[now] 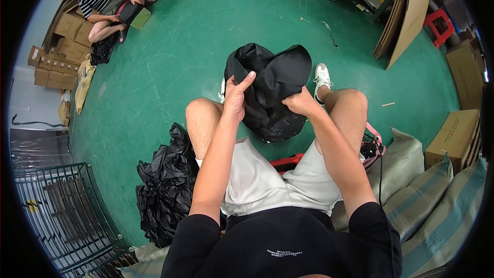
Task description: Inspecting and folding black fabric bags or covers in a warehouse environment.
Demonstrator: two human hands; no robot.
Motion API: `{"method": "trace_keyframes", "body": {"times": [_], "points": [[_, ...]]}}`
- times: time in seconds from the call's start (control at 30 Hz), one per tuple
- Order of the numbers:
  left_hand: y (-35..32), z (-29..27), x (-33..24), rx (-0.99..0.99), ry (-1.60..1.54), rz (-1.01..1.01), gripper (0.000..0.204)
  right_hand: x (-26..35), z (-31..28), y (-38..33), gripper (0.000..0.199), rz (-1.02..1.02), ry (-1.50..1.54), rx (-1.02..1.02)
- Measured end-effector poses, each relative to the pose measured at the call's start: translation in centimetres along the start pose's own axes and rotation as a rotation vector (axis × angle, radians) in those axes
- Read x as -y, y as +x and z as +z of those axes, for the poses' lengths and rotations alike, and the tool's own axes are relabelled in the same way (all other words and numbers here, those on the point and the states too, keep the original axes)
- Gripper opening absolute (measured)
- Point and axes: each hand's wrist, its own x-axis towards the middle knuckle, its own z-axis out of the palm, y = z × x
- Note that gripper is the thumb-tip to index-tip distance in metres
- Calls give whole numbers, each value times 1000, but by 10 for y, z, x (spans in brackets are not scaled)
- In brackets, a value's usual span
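A limp black fabric bag (272, 116) hangs between my knees, its mouth gathered upward and a rounded flap standing at the right. My left hand (237, 94) grips its left edge, thumb up along the cloth and the other fingers partly hidden. On the right side, my right hand (301, 102) is closed on the fabric below the flap; its fingertips are covered by the cloth. Beside my left thigh lies a crumpled heap of black fabric (167, 190). Something red (288, 162) shows under me between my legs.
Filled woven sacks (411, 203) and a carton (453, 134) stand at my right. A dark metal rack (64, 206) is at the left. Flat cardboard sheets (406, 18) lean near a red stool (439, 27). A seated person (110, 0) handles dark cloth far left, near stacked cartons (59, 67).
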Motion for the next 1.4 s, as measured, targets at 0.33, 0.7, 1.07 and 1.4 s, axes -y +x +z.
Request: {"method": "trace_keyframes", "body": {"times": [0.33,0.7,1.07,1.4], "points": [[-17,13,-25,-176,-220,100,24,29,-8,4,44,157,229,-105],[-6,-20,-16,276,-360,191,40,-3,-34,27,72,146,142,-456],[-26,-13,-26,353,-333,176,33,29,7,12,78,-272,-828,-278],[-24,-10,-24,375,-92,254,26,-3,3,26,40,-176,-37,228]]}}
